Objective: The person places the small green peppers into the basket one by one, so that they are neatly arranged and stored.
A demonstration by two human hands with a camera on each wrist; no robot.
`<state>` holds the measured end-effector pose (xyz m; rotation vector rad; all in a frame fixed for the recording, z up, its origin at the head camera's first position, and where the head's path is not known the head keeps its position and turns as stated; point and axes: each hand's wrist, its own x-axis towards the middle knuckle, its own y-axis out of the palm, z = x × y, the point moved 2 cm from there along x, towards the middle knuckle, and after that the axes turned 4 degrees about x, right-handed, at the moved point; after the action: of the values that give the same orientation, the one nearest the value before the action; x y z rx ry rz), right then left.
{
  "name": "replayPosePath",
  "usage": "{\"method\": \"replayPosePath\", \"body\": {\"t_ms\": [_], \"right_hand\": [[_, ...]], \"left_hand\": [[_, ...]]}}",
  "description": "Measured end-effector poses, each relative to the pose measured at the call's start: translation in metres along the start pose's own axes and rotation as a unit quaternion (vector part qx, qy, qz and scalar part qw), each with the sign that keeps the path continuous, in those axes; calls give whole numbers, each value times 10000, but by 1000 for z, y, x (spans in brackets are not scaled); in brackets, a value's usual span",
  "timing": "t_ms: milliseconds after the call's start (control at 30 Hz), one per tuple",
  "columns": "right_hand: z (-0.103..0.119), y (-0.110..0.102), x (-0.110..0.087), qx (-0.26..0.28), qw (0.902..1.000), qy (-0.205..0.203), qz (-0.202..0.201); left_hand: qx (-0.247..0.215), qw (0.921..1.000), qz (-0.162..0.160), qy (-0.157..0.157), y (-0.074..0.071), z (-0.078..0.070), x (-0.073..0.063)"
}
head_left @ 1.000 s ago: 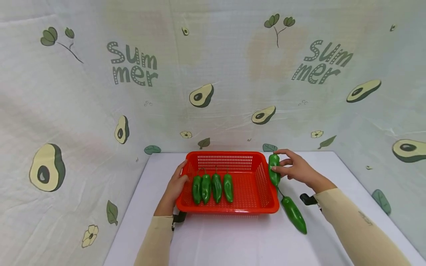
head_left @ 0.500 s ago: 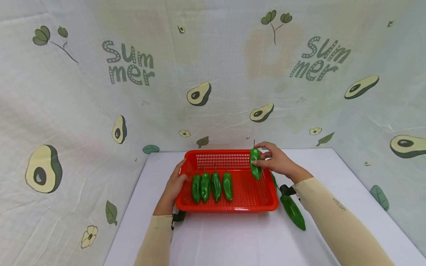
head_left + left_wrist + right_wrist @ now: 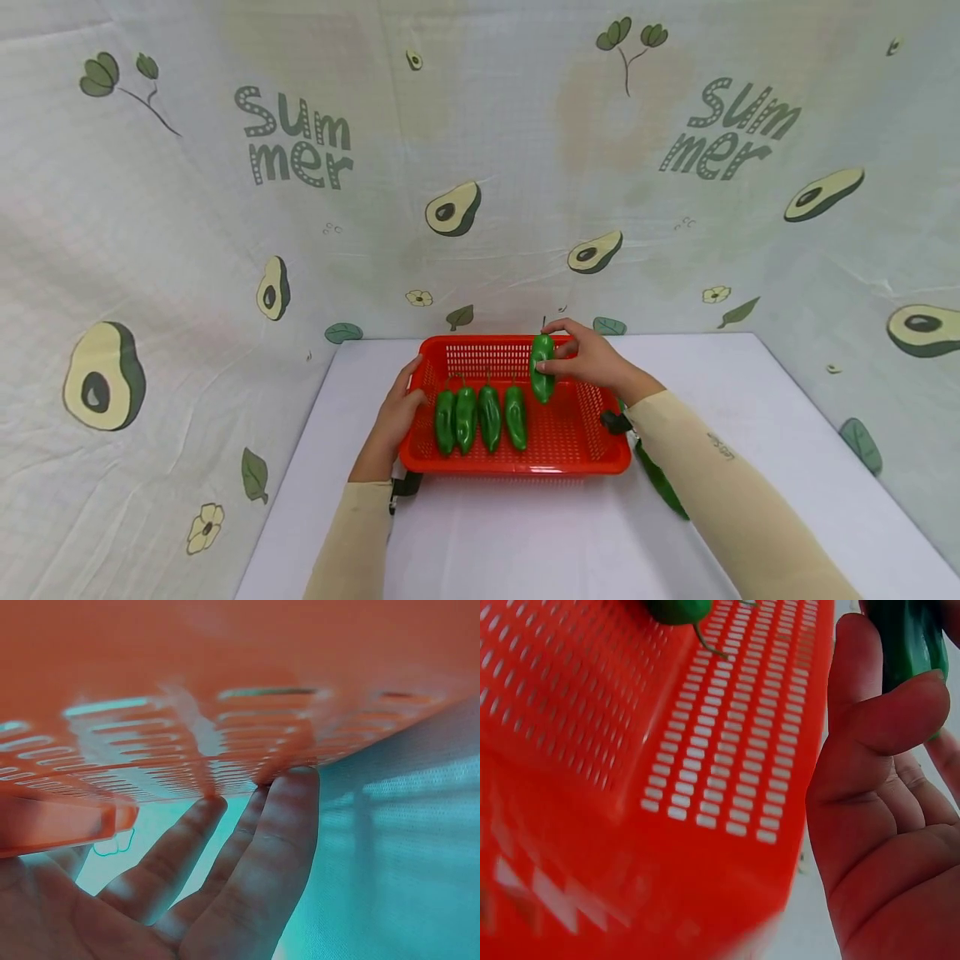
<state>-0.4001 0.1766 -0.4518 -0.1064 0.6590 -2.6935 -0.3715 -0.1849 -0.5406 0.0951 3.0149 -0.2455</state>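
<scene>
A red plastic basket with slotted walls [image 3: 517, 469] stands on the white table. My left hand [image 3: 392, 421] grips its left side, thumb at the rim; in the left wrist view the fingers [image 3: 259, 855] touch the wall from outside. Above the basket's right half, my right hand [image 3: 592, 362] pinches a green pepper [image 3: 542, 385] between thumb and fingers, its stem pointing up. The right wrist view shows only part of that pepper [image 3: 907, 645]. Several green peppers lie side by side in the left part of the basket, the rightmost pepper [image 3: 516, 423] nearest the held one.
Another green pepper [image 3: 662, 483] lies on the table [image 3: 480, 542] right of the basket, partly hidden by my right sleeve [image 3: 720, 475]. A pale cloth [image 3: 517, 275] printed with avocados and the word "summer" hangs behind the table and along both sides.
My right hand has carried the pepper leftward, from outside the basket's right rim to over its inside. The left hand stays on the basket, and the row of peppers has not moved.
</scene>
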Motion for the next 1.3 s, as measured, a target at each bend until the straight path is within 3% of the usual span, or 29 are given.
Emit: {"method": "replayPosePath", "body": {"t_ms": [567,833,1300], "right_hand": [[3,55,24,-845,9957,-207,318],[4,72,33,-621,9962,-185,582],[2,84,40,-372,9965,-168,724]], "left_hand": [[67,9999,-85,-58,0,2,0],[-103,9999,47,21,0,-3,-1],[9,9999,-61,105,-1,3,-1]]}}
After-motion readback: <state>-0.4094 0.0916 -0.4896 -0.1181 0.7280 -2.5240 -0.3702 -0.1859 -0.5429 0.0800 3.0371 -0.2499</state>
